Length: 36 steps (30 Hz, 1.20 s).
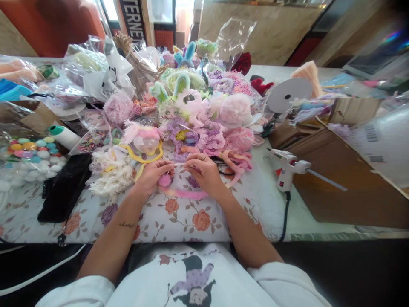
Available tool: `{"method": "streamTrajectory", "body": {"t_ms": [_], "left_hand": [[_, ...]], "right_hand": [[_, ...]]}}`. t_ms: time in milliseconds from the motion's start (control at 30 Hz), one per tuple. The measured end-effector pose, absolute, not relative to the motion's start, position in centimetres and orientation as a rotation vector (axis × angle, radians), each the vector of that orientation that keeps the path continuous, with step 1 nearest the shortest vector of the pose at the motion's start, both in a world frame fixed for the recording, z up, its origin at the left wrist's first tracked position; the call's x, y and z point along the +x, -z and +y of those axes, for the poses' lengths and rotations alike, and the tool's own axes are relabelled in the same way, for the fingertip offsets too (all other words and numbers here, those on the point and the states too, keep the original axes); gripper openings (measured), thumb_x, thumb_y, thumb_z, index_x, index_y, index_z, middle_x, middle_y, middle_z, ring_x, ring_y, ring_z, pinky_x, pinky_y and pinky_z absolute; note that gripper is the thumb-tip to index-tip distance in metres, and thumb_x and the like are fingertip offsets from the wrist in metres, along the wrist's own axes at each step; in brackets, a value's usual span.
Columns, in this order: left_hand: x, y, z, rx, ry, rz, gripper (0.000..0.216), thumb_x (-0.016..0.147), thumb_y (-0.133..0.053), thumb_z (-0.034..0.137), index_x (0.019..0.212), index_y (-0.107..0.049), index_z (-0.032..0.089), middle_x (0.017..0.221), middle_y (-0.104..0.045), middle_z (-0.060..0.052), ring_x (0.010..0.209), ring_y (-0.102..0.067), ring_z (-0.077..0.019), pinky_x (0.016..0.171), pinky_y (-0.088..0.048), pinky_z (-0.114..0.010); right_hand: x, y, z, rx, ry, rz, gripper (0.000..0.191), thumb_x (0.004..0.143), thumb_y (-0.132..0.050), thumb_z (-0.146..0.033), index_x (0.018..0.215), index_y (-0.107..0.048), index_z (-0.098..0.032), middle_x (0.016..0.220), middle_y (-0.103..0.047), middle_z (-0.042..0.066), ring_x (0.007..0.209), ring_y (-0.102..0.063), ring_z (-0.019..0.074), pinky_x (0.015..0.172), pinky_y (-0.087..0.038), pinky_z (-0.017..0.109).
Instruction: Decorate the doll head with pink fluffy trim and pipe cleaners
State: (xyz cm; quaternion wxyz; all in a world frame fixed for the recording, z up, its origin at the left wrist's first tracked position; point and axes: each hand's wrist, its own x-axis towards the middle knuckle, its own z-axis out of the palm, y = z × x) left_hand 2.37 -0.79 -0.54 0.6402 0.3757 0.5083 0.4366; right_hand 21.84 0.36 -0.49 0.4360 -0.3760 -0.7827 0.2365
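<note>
Left hand [151,174], "TERNE" sign [131,20] beyond

A thin, pale piece [179,165], its exact form too small to tell, spans the small gap between the pinched left fingers [162,167] and right fingers [193,163]. A round, fluffy pink pom-pom [165,180] sits just below the left fingers. A fuzzy pink strand [188,194], tinged pale orange near its left end, curves loosely across the flower-patterned cloth [185,219] toward the right wrist.
</note>
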Motion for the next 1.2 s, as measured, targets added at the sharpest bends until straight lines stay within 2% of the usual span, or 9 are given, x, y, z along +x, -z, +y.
{"method": "streamTrajectory", "body": {"t_ms": [67,133,267,333,500,767,967,1200], "left_hand": [[2.4,0.5,-0.8,0.862,-0.993,1.166,0.032,0.06,-0.083,0.038,0.071,-0.068,0.012,0.063,-0.063,-0.002,0.057,-0.051,-0.0095,0.056,-0.038,-0.021],[2.4,0.4,-0.9,0.877,-0.996,1.175,0.032,0.06,-0.082,0.039,0.072,-0.068,0.012,0.064,-0.063,-0.002,0.058,-0.052,-0.0098,0.057,-0.038,-0.022],[2.4,0.4,-0.9,0.952,-0.981,1.177,0.031,0.064,-0.08,0.04,0.074,-0.068,0.013,0.067,-0.064,-0.002,0.06,-0.052,-0.01,0.059,-0.037,-0.023],[2.3,0.5,-0.9,0.987,-0.963,1.169,0.03,0.066,-0.079,0.04,0.076,-0.069,0.014,0.067,-0.064,-0.001,0.062,-0.052,-0.0102,0.061,-0.037,-0.023],[2.3,0.7,-1.0,1.05,-0.93,1.196,0.026,0.07,-0.076,0.039,0.079,-0.07,0.015,0.068,-0.064,0.0,0.065,-0.051,-0.0108,0.064,-0.036,-0.023],[2.5,0.4,-1.0,1.055,-0.958,1.207,0.025,0.07,-0.074,0.038,0.076,-0.068,0.015,0.065,-0.063,0.0,0.062,-0.05,-0.0109,0.062,-0.036,-0.023],[2.6,0.7,-0.9,0.951,-0.995,1.143,0.026,0.069,-0.075,0.038,0.071,-0.064,0.014,0.063,-0.062,0.0,0.058,-0.049,-0.0094,0.057,-0.034,-0.022],[2.8,0.5,-1.1,0.911,-0.964,1.084,0.025,0.071,-0.073,0.037,0.074,-0.062,0.015,0.06,-0.063,-0.002,0.056,-0.051,-0.0112,0.055,-0.036,-0.023]], "right_hand": [[21.7,0.6,0.2,-1.003,-0.608,-1.944,0.009,0.087,-0.061,-0.017,0.082,-0.068,-0.02,0.104,-0.07,0.008,0.098,-0.064,0.022,0.084,-0.047,0.031],[21.5,0.8,-0.1,-1.083,-0.678,-1.931,0.008,0.086,-0.061,-0.016,0.082,-0.066,-0.021,0.103,-0.072,0.007,0.095,-0.067,0.0219,0.081,-0.047,0.031],[21.3,0.8,-0.4,-1.176,-0.944,-1.867,0.006,0.087,-0.058,-0.018,0.084,-0.062,-0.021,0.08,-0.07,0.0,0.055,-0.063,0.013,0.062,-0.047,0.025],[21.3,0.7,-0.5,-1.176,-1.039,-1.826,0.007,0.088,-0.055,-0.02,0.084,-0.06,-0.021,0.072,-0.066,-0.003,0.049,-0.06,0.0113,0.054,-0.044,0.022],[21.3,0.6,-0.4,-1.174,-0.988,-1.828,0.009,0.089,-0.054,-0.021,0.082,-0.06,-0.02,0.062,-0.062,-0.004,0.051,-0.057,0.0114,0.055,-0.043,0.021],[21.0,1.3,-0.2,-1.096,-0.971,-1.709,0.008,0.085,-0.06,-0.02,0.083,-0.067,-0.019,0.074,-0.068,0.001,0.06,-0.063,0.0138,0.06,-0.05,0.024],[21.0,1.7,0.1,-1.026,-0.88,-1.744,0.008,0.083,-0.064,-0.021,0.08,-0.071,-0.02,0.086,-0.072,0.005,0.077,-0.066,0.0185,0.069,-0.053,0.029],[20.9,1.7,0.0,-1.088,-0.859,-1.698,0.007,0.081,-0.065,-0.02,0.078,-0.072,-0.02,0.08,-0.072,0.004,0.071,-0.066,0.0181,0.067,-0.052,0.029]]}}
